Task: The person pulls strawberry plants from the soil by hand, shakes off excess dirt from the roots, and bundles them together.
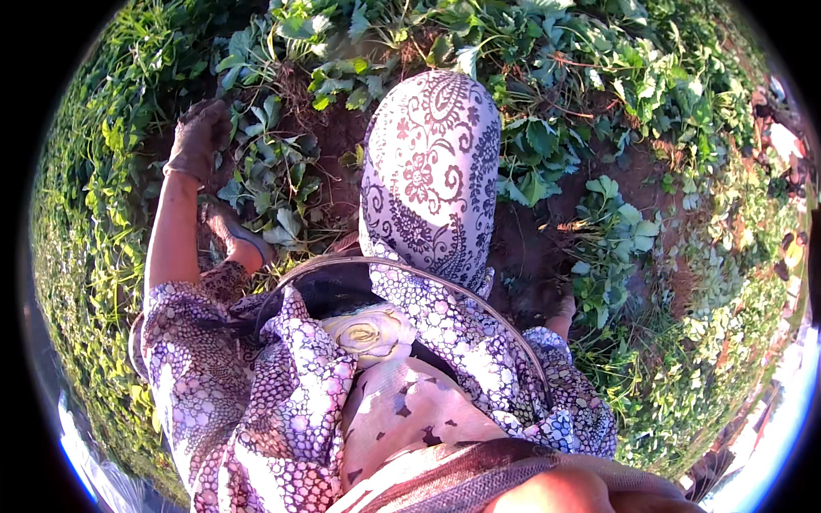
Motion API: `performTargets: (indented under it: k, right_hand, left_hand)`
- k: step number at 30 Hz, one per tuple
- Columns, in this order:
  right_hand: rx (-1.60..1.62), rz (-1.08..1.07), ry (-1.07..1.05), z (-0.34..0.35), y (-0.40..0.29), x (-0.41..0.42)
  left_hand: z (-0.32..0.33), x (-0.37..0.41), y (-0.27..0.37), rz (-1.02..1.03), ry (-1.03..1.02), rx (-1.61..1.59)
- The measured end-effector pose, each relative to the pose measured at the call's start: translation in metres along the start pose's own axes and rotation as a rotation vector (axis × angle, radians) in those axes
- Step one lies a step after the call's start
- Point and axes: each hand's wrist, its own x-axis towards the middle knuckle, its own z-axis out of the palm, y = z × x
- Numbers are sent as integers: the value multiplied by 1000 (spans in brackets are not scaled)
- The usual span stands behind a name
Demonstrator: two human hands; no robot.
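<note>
In a brown, soiled glove, my left hand [200,131] reaches down among leafy low plants at the upper left. Its fingers are in shade, so I cannot tell whether they grip anything. Right beside it is a clump of serrated green leaves [272,160]. Of my right side, a patterned sleeve [548,346] shows at the lower right; the hand itself is out of view. A bit of bare skin [563,314] lies past that sleeve, too shaded to tell which part it is. Broad-leaved plants [612,234] grow or lie just beyond it.
A rounded form in white paisley fabric [433,173], seemingly a knee, rises in the middle. A foot in a shoe [234,234] stands below my left hand. Dark bare soil [526,253] shows between plants. Reddish-brown roots [298,93] lie among leaves. Denser greenery [86,211] lines the left.
</note>
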Motion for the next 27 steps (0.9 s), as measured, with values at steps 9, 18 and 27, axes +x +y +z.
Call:
performTargets:
  k: [9, 18, 27]
  right_hand:
    - [407, 75, 327, -126, -43, -62]
    - [624, -1079, 607, -413, -397, -223]
    - [-264, -1230, 297, -285, -703, -176]
  left_hand:
    - [-53, -2, 70, 275, -23, -105]
    - [-23, -12, 89, 95, -157, -620]
    - [-7, 6, 88, 138, -77, -647]
